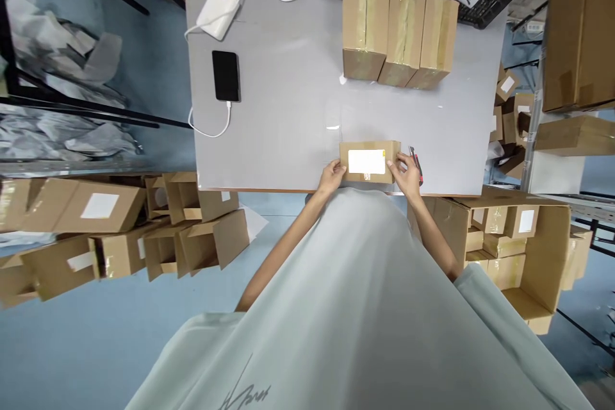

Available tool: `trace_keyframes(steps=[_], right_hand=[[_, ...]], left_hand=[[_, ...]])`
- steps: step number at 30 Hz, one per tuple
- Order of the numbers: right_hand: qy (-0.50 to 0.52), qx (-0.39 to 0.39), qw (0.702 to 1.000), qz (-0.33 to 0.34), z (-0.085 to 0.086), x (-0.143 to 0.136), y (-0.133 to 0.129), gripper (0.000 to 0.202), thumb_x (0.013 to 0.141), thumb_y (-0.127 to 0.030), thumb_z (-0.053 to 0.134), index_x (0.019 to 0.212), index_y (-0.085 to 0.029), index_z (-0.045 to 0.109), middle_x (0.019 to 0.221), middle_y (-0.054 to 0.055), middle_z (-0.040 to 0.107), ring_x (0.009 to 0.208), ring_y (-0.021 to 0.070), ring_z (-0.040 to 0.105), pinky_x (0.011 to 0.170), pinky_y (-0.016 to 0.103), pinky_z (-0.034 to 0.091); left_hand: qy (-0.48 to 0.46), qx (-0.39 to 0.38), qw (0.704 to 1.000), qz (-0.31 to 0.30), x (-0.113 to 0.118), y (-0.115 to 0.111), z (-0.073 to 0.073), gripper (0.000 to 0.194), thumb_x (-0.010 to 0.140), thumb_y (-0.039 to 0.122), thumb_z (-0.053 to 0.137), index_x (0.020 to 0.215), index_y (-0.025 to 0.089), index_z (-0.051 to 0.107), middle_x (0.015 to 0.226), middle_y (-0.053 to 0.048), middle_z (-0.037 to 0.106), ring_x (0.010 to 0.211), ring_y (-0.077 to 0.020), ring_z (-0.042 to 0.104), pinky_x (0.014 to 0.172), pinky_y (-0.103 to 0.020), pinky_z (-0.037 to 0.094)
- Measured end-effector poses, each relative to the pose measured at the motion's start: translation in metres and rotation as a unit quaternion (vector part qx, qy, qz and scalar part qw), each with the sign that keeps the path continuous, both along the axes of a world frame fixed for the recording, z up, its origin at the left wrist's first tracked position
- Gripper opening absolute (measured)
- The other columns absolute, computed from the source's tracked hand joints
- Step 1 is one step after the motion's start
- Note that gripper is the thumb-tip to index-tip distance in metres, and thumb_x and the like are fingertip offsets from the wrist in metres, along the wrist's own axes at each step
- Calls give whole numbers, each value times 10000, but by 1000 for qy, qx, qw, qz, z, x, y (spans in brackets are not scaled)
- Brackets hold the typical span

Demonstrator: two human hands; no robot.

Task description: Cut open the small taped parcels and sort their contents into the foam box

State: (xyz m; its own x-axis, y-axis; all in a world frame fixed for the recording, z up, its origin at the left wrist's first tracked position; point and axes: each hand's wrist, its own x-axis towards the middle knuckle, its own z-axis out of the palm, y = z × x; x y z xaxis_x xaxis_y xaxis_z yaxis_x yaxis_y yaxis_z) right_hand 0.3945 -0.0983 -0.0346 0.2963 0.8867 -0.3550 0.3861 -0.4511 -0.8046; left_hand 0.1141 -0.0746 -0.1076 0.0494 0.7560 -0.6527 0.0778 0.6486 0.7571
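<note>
A small brown cardboard box (344, 170) with a white label on top lies at the front edge of the grey table (278, 77). My left hand (331, 177) grips its left end, and my right hand (406, 174) has hold of its right end. Just beyond the right hand's fingers lies a red and black box cutter (416, 165), touching or nearly touching that hand. Three taped cardboard boxes (401, 35) stand side by side farther back on the table.
A black phone (225, 76) on a white cable and a white power bank (217, 11) are at the left. A black crate (485, 11) fills the back right corner. Open cartons (211, 240) stand below left; a large carton (541, 256) of small boxes is below right.
</note>
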Motion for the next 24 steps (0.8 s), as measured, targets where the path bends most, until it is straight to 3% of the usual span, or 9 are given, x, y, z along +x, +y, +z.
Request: trace_keyframes(steps=[6, 10, 18, 24], right_hand=[[85, -60, 992, 65, -40, -20, 0, 916, 873, -973, 644, 1353, -207, 794, 1520, 189, 773, 1408, 370, 746, 1263, 552, 590], [101, -76, 989, 78, -55, -26, 3, 984, 801, -1017, 679, 1320, -192, 811, 1518, 204, 778, 1341, 389, 790, 1243, 570, 597], [124, -111, 985, 47, -60, -22, 5, 926, 720, -959, 823, 1266, -212, 795, 1504, 205, 784, 1288, 381, 810, 1153, 593, 652], [133, -111, 984, 39, -55, -28, 4, 858, 787, -883, 816, 1321, -211, 782, 1505, 196, 782, 1317, 388, 792, 1166, 596, 646]], left_hand=[[60, -7, 997, 44, -45, 4, 11, 399, 910, 343, 743, 1270, 203, 849, 1422, -126, 824, 1307, -325, 760, 1263, -523, 553], [75, -22, 995, 57, -59, -2, 17, 406, 892, 332, 734, 1256, 198, 855, 1404, -127, 832, 1287, -316, 767, 1252, -512, 561], [84, -28, 995, 49, -57, 4, 17, 421, 865, 336, 717, 1243, 190, 835, 1416, -151, 814, 1331, -325, 750, 1265, -531, 549], [87, -31, 995, 27, -56, 17, 21, 359, 879, 385, 785, 1177, 185, 804, 1341, -161, 818, 1263, -351, 767, 1208, -537, 582]])
